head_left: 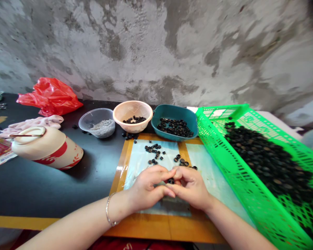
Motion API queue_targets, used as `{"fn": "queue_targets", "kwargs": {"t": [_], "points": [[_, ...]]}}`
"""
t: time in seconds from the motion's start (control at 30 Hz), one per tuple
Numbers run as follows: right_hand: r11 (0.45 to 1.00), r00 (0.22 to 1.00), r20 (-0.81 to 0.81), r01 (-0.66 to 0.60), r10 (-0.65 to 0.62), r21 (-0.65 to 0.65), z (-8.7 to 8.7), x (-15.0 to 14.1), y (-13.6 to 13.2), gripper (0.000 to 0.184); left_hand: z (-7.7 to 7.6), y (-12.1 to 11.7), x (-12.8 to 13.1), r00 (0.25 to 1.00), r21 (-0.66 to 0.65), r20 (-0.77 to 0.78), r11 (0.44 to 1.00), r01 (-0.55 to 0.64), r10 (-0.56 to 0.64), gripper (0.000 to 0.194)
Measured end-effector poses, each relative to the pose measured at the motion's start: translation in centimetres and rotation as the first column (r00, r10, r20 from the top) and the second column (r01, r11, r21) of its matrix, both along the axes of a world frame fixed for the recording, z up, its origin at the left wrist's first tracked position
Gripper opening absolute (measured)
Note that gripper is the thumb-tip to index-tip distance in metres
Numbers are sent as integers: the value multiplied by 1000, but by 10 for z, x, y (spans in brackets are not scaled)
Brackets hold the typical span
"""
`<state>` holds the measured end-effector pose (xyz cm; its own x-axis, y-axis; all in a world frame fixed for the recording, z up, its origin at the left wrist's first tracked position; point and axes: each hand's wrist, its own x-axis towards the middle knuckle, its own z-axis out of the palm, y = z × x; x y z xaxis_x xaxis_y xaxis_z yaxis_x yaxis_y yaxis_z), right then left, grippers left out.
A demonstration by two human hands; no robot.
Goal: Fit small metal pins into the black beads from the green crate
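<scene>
Above the pale blue sheet (135, 159), my two hands meet fingertip to fingertip. Between them is a small round black part (170, 181) with a hollow in its face. Thumb and fingers of my left hand (147, 187) pinch it from the left. My right hand (193, 187) is closed on it from the other side, its fingers partly curled out of sight. Just beyond the hands, several loose black round parts (153, 149) are scattered on the sheet. More of the same black parts (182, 161) lie beyond my right hand.
A green perforated crate (232, 173) heaped with black parts stands at right. Behind the sheet are a teal basin (169, 136), a pink bowl (131, 128) and a clear bowl (83, 121) of thin grey pieces. Left: a cream tumbler (52, 147), gloves (39, 122), a red bag (50, 97).
</scene>
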<state>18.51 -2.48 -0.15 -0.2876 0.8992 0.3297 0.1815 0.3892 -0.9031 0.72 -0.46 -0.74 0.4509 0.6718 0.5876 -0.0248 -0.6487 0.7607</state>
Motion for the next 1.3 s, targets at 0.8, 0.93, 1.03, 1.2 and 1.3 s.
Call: {"fn": "queue_targets", "kwargs": {"t": [0.8,0.93,1.03,1.2,1.3], "points": [[903,933,358,-192,45,385,9,7,9,18,8,14,-6,943,-944,292,108,310,-160,37],[921,931,354,-212,89,326,3,8,10,18,9,15,-5,950,-953,271,98,288,-155,37],[933,935,338,-210,105,291,-1,8,10,17,10,15,-4,957,-952,247,144,269,-154,35],[947,951,297,-169,84,275,1,9,10,19,9,13,-1,961,-928,231,263,264,-151,33],[953,968,248,-94,20,289,8,12,11,18,10,8,-1,954,-860,239,417,294,-180,41]]}}
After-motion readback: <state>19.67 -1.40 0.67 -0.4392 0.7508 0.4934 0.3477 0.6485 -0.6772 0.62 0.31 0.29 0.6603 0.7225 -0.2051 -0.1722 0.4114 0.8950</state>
